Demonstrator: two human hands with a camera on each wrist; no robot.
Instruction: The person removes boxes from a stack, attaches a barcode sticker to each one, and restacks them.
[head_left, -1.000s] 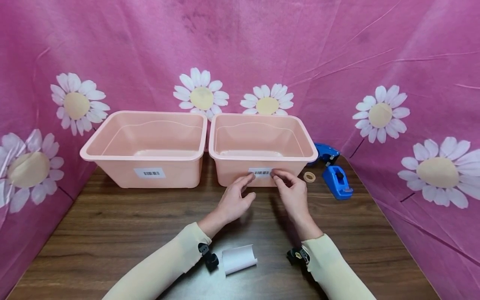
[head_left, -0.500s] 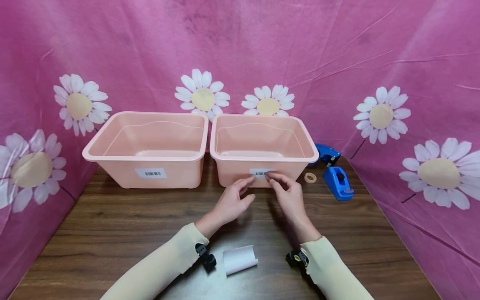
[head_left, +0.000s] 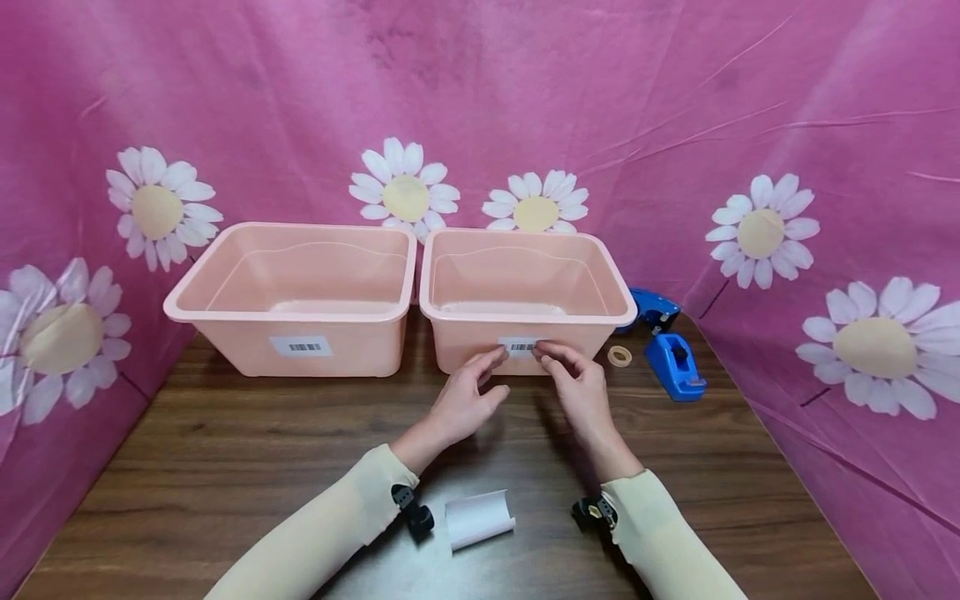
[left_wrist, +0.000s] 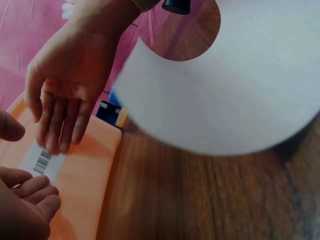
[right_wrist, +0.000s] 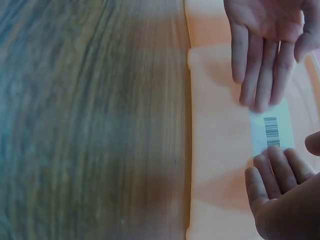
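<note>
A white barcode label (head_left: 517,344) lies on the front wall of the right-hand pink bin (head_left: 457,343). My left hand (head_left: 463,404) rests its fingertips on the label's left end, fingers fairly straight and thumb apart. At the other end, the fingertips of my right hand (head_left: 587,398) touch the label, partly covering it. Both wrist views show the barcode (right_wrist: 271,129) between the two hands' fingertips. Neither hand grips anything.
Another pink bin (head_left: 360,350) with its own barcode label (head_left: 302,346) stands at left. A blue tape dispenser (head_left: 677,367), a tape roll (head_left: 619,355) and another blue tool (head_left: 654,307) lie at right. Curled white paper (head_left: 480,520) lies between the forearms.
My right fingertips have slid slightly left along the label from its right end. The left hand stays nearly in place, and the bins have not moved.
</note>
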